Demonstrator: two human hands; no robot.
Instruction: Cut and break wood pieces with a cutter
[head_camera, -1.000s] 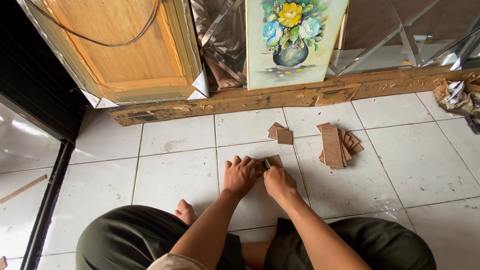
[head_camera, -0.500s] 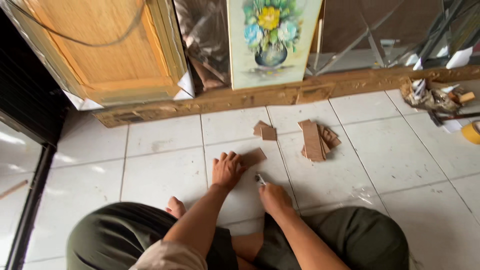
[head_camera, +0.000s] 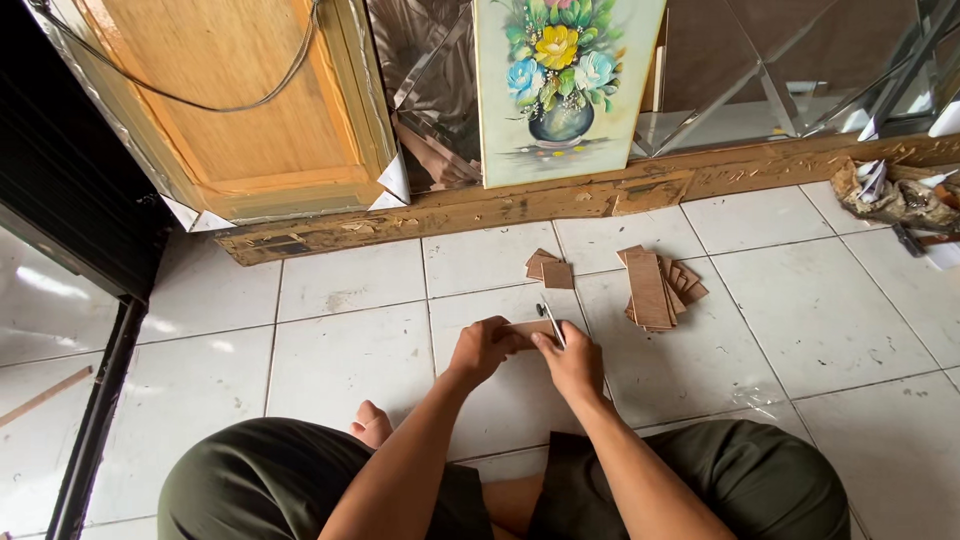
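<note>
Sitting cross-legged on the white tiled floor (head_camera: 340, 340), the person works with both hands low in front of the knees, in the one view from the head camera. The left hand (head_camera: 483, 348) is curled down onto a small brown strip (head_camera: 527, 328) of thin board, its fingers closed on the strip's near-left end and pressing it flat to the tile. The right hand (head_camera: 572, 362) is closed around a slim pen-like tool (head_camera: 548, 322), gripped like a pencil, the tip pointing away from the fingers and resting at or just above the strip's right end; whether it touches cannot be told.

By the look of it, the step in hand is marking or scoring the strip. A steady hold from the left fingers and a straight pull of the tool along the surface would seem to be what the next move calls for.

The strip is flat, rectangular, matte reddish-brown, mostly hidden under the fingers, with only its top edge showing between the two hands. Beyond the fingertips lie a few small brown offcuts (head_camera: 548, 268), and further right of the right hand a stack of longer brown strips (head_camera: 652, 288), well apart from both hands.
</note>
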